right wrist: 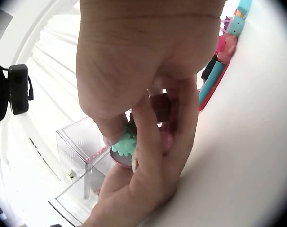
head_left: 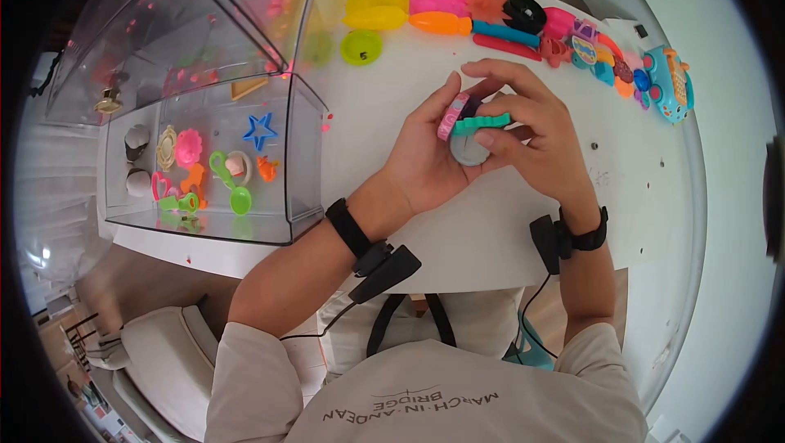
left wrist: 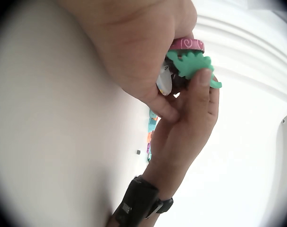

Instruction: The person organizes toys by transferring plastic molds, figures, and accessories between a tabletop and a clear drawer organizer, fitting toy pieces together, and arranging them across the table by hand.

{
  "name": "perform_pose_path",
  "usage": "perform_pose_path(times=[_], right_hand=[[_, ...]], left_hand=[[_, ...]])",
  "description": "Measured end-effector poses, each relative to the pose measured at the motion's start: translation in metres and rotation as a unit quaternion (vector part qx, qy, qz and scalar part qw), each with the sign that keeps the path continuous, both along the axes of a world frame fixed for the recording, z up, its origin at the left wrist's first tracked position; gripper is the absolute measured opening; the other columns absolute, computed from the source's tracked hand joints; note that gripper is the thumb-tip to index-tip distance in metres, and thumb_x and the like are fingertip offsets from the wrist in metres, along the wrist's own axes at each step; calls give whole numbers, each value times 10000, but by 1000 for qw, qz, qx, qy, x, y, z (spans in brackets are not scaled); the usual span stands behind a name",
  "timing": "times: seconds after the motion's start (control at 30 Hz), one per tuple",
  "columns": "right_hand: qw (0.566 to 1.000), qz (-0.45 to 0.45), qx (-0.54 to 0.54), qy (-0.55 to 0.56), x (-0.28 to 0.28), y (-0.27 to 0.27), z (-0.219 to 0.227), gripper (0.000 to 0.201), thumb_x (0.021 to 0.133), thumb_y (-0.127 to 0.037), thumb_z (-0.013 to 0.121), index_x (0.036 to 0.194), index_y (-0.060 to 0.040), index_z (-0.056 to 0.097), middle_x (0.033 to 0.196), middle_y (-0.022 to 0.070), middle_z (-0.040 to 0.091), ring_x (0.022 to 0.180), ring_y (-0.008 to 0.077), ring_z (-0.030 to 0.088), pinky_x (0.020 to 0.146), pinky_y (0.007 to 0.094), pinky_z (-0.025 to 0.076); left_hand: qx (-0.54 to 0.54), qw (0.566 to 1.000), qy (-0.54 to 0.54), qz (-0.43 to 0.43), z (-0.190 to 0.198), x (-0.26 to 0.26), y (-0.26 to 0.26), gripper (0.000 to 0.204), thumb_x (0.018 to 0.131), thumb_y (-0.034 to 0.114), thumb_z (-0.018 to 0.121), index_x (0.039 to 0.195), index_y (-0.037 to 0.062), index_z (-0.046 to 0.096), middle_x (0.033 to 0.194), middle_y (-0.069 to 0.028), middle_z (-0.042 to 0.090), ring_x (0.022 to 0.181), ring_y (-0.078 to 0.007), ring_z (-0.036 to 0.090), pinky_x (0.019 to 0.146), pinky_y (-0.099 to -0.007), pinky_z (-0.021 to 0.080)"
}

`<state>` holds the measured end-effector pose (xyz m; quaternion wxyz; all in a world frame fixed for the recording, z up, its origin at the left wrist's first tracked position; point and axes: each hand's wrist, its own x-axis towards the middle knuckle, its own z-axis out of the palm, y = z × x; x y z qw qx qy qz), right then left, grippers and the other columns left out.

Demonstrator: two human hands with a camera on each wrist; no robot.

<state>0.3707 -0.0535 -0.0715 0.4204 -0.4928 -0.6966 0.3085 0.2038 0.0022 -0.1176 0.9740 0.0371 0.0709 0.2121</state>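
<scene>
Both hands meet above the white table in the head view. My left hand (head_left: pixel 409 148), palm up with fingers curled, holds a small cluster of toys. In that cluster are a pink piece with white markings (head_left: pixel 451 118) and a grey round disc (head_left: pixel 468 151). My right hand (head_left: pixel 548 128) pinches a green dinosaur-shaped toy (head_left: pixel 482 122) between thumb and fingers, right over the disc. From the left wrist, the spiky-backed green dinosaur (left wrist: pixel 193 64) shows under the right thumb, beside the swirl-patterned pink rim (left wrist: pixel 188 45). Fingers hide part of the cluster in each view.
At the left stands a clear plastic box (head_left: pixel 307 148) with small toys inside, among them a blue star cutter (head_left: pixel 260 130). Along the table's far edge runs a row of colourful toys, ending in a turquoise toy vehicle (head_left: pixel 666 87). A green round lid (head_left: pixel 361 48) lies before it.
</scene>
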Motion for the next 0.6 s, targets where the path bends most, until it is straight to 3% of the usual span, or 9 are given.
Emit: perform_pose_path(times=[0.13,0.27,0.33,0.4,0.43,0.5,0.53,0.6], right_hand=[[989,9,-16,145,7,2,-8,173,938,-54,703,1094,20,689,1403,97,601,1023,140,665,768,271,577],[988,-9,-43,145,12,3,-7,219,998,-133,671,1165,7,685,1365,87,611,927,89,651,758,249,558],[983,-62,-91,150,8,1,-4,293,1026,-192,652,1255,-11,675,1230,55,662,853,67,632,757,237,551],[982,-66,-107,145,11,2,-3,316,1029,-208,651,1282,-19,671,1160,34,675,844,67,630,756,235,550],[980,-63,-123,140,12,2,-2,339,1033,-223,650,1310,-28,667,1090,13,687,835,68,628,755,233,549],[981,-58,-98,158,12,2,-5,340,1037,-248,645,1300,-34,674,1063,13,697,831,75,631,741,236,548],[980,-52,-74,178,11,4,-7,342,1040,-272,641,1290,-41,680,1036,12,707,827,81,634,728,239,547],[974,-71,-63,208,11,6,-7,350,1043,-295,634,1269,-31,682,1043,24,711,820,92,637,716,242,544]], left_hand=[[2,998,56,14,4,3,-3,480,1081,466,457,1366,92,548,1299,-96,623,1193,-245,639,1056,-427,540],[27,998,57,12,2,5,-1,467,1079,426,479,1362,59,536,1258,-132,640,1163,-271,659,1040,-427,557],[31,998,62,5,2,3,-1,457,1078,412,486,1349,48,540,1235,-139,648,1152,-279,665,1027,-423,569],[28,994,105,0,4,0,1,436,1078,402,490,1322,45,553,1195,-128,657,1075,-274,682,915,-373,605],[29,994,104,-1,1,1,1,436,1078,402,490,1322,45,553,1195,-128,657,1075,-274,682,915,-373,605],[48,997,58,-10,-9,0,4,402,1071,387,514,1299,60,566,1171,-108,654,989,-237,678,756,-317,590],[51,997,58,-6,-7,0,3,402,1071,387,514,1299,60,566,1171,-108,654,989,-237,678,756,-317,590],[46,997,61,8,0,1,-1,357,1055,351,559,1295,87,572,1172,-93,648,896,-209,648,644,-276,525]])
